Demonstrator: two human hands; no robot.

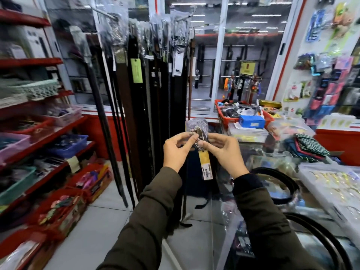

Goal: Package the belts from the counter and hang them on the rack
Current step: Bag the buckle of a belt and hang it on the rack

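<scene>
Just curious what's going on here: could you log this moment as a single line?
stage: packaging | left hand: pinching bag | right hand: holding buckle | belt: buckle in clear bag, yellow tag hanging | rack: not reached

A dark belt [194,184] hangs down between the left hand [178,151] and right hand [224,152], its metal buckle [197,134] in a clear bag [196,123] above the fingers, a yellow tag [206,166] below.
</scene>
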